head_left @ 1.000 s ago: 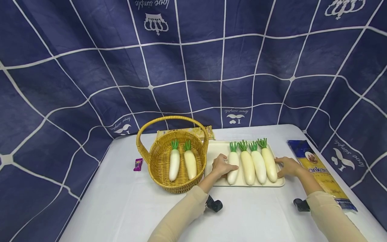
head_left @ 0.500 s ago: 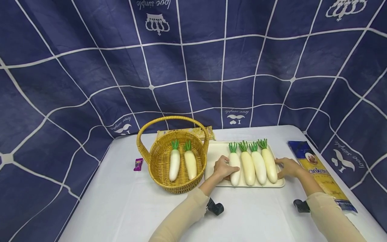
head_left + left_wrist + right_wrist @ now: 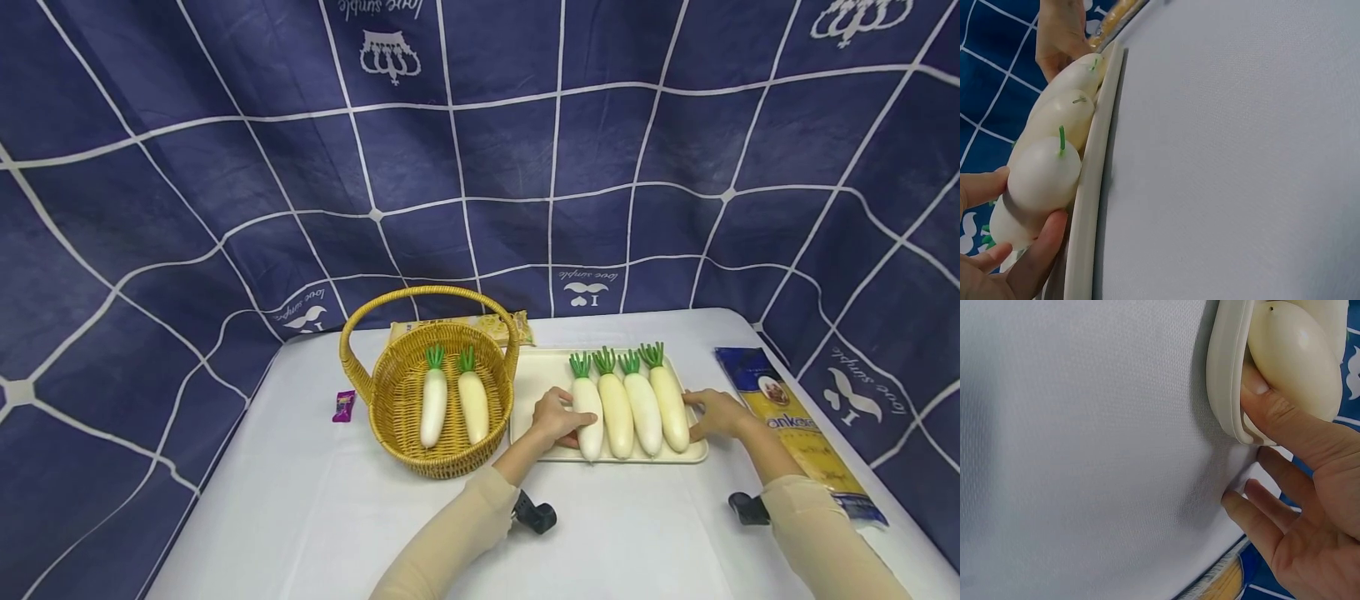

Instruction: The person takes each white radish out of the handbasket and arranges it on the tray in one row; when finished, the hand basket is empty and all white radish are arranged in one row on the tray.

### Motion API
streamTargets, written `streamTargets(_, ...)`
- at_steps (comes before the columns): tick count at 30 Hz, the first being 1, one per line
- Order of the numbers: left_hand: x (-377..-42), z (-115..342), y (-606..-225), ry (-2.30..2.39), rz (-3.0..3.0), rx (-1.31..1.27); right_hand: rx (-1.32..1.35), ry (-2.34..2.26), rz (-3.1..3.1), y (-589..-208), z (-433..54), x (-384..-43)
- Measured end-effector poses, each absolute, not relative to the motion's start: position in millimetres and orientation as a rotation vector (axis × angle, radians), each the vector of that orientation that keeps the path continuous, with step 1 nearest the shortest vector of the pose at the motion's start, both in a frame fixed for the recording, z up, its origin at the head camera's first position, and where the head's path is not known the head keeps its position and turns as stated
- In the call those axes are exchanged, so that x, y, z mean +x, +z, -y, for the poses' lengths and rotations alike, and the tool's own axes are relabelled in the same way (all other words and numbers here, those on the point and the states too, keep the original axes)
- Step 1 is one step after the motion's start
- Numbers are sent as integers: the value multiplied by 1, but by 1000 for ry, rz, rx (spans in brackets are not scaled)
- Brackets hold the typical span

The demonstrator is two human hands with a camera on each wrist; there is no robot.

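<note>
Several toy white radishes with green tops lie side by side on a cream tray. My left hand grips the leftmost radish, thumb over its top and fingers round its left and lower side. In the left wrist view that radish leans on its neighbour, its tip reaching the tray's front rim. At the tray's right end, my right hand holds the rim. The right wrist view shows its thumb inside, against the rightmost radish, and its other fingers outside.
Left of the tray stands a wicker basket with an upright handle and two radishes inside. Behind it lies a yellow packet. A small purple wrapped sweet is at the left, a pasta bag at the right.
The left hand has moved slightly right, pushing the leftmost radish closer against its neighbour; that radish's tip has come a little nearer the front rim. The right hand has stayed in place.
</note>
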State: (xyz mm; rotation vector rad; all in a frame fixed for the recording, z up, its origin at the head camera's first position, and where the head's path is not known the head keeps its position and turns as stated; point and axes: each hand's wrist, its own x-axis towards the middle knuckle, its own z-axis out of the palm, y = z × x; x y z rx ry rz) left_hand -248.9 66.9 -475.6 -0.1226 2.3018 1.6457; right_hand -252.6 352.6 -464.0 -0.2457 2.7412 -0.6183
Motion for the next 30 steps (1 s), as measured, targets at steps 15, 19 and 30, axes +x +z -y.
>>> streamTargets(15,-247,-56,-477,1613,-2317,-103,-252,-630,-2753,-466,-351,-253)
streamTargets(19,-246,-50,-477,1574,-2349,-59,-250,-619,-2756,-464,-352,-252)
streamTargets(30,-246,-53,-482,1680,-2277,51,-246,-621,-2747,-462,-352,-251)
